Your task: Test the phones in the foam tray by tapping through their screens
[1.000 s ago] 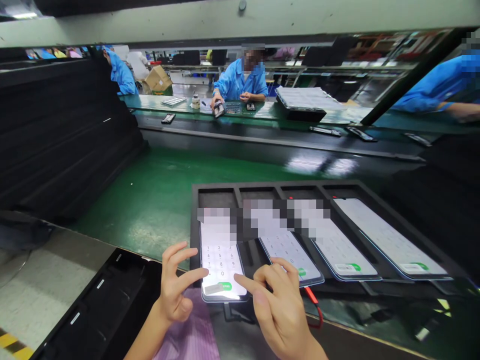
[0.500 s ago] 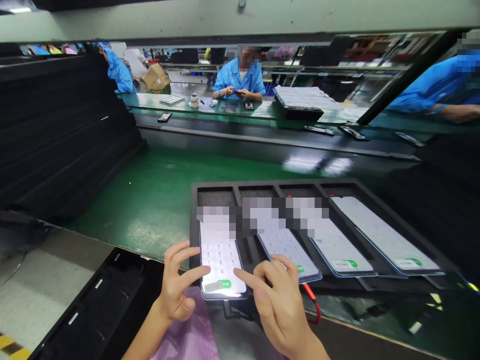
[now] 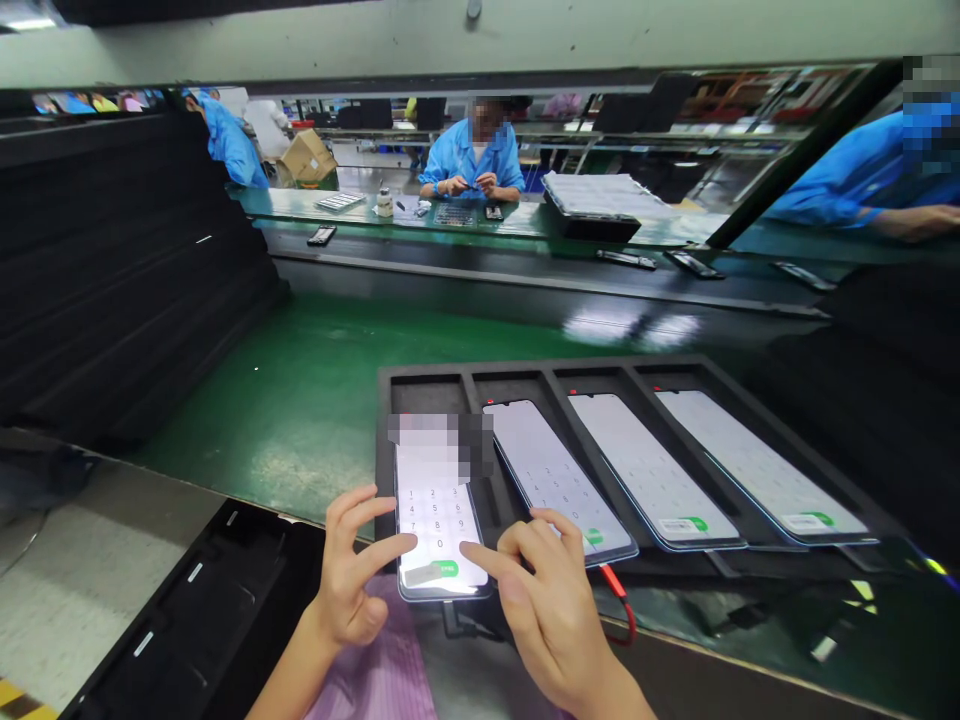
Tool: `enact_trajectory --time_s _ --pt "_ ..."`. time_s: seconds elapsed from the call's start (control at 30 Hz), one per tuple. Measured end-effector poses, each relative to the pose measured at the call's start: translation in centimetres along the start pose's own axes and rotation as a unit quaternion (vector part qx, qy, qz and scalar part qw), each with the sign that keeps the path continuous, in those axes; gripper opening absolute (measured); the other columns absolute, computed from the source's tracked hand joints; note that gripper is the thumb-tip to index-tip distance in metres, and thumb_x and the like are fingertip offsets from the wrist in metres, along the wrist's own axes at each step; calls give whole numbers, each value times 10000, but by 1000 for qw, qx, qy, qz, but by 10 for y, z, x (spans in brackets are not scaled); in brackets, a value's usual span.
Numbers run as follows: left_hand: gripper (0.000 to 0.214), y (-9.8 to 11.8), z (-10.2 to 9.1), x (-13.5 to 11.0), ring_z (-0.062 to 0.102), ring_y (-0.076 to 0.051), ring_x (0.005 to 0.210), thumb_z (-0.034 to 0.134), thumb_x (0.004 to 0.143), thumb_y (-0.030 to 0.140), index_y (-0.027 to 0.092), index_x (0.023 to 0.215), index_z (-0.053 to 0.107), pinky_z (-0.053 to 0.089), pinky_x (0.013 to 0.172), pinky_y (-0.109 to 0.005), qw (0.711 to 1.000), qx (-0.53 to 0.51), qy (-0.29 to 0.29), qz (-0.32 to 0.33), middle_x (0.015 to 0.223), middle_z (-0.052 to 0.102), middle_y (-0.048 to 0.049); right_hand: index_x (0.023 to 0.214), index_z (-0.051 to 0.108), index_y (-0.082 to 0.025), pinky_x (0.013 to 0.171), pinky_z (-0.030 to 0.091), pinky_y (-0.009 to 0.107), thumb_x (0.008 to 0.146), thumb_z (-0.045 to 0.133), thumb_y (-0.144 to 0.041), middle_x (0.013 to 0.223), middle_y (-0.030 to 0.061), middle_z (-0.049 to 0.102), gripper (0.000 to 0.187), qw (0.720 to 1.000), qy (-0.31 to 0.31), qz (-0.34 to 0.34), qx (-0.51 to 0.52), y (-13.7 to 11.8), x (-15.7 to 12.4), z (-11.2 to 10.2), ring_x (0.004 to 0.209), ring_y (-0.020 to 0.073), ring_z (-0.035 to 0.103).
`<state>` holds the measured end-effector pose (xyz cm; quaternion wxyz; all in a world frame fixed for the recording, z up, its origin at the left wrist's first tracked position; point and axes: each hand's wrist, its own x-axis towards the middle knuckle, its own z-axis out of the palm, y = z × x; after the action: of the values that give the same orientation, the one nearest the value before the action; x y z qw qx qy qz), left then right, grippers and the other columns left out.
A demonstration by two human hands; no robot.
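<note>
A lit smartphone [image 3: 439, 525] showing a dial keypad lies tilted in the leftmost slot of a black foam tray [image 3: 517, 366]. My left hand [image 3: 360, 570] is at its left side, fingers apart; one fingertip meets the edge and another lies over the lower left of the screen. From the right, my right hand [image 3: 551, 605] stretches its index finger to the screen's lower right, its other fingers loosely bent. A second phone [image 3: 559, 490] with a keypad is right beside that hand, a red cable [image 3: 615, 585] at its lower end. Neither hand grips anything.
Two more lit phones [image 3: 660, 475] lie in the tray's right slots. Stacked black trays [image 3: 127, 270] stand at left, and another black tray [image 3: 176, 620] is below. Beyond the green bench [image 3: 315, 350], phones lie on a conveyor [image 3: 450, 262]. A co-worker [image 3: 480, 165] in blue sits opposite.
The view has shifted slightly, so most things appear a little further left. Both my hands keep nearly the same pose at the phone. The co-worker opposite has moved their hands slightly.
</note>
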<state>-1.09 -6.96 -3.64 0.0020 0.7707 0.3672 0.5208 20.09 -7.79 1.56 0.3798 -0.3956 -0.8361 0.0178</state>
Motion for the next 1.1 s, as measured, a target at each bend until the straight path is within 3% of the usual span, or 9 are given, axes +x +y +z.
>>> enact_trajectory --time_s 1.1 --pt "515 -2 4 -3 437 -265 1136 195 939 485 237 967 645 371 912 -417 1000 -11 -13 6 1150 518 -79 949 614 -133 857 265 375 862 299 -70 719 -6 418 333 1000 5 -12 5 2 0 0 670 128 440"
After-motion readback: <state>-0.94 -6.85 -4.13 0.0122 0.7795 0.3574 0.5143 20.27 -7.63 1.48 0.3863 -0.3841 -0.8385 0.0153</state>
